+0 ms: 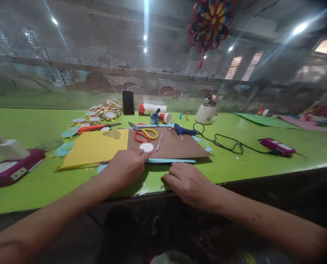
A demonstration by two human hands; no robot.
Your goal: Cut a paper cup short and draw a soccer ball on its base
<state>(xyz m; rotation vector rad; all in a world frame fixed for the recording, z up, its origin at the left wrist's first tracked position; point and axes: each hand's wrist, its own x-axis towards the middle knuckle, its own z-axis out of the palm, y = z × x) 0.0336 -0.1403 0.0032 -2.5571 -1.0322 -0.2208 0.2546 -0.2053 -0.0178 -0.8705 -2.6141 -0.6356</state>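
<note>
My left hand (pixel 129 165) is closed, its fingertips at the lower edge of a round white disc (pixel 146 147) over the brown sheet (pixel 180 146). My right hand (pixel 189 185) rests at the table's front edge with curled fingers, and a small red piece (pixel 162 178) shows at the tips. Beyond the disc lie scissors (pixel 145 134) with one red and one yellow handle, and a pale pen (pixel 159 142). A blue glue gun (pixel 184 130) rests on the brown sheet's far right corner. Left of it, a yellow sheet (pixel 94 146) carries pencilled curves.
An orange-red cutter (pixel 93 128) lies behind the yellow sheet, near a pile of paper discs (pixel 108 110). A blue jar (pixel 154 119), paper cups (pixel 152 109) and a white bottle (pixel 206 110) stand farther back. A black cord (pixel 226 143) runs to a purple power strip (pixel 277 146).
</note>
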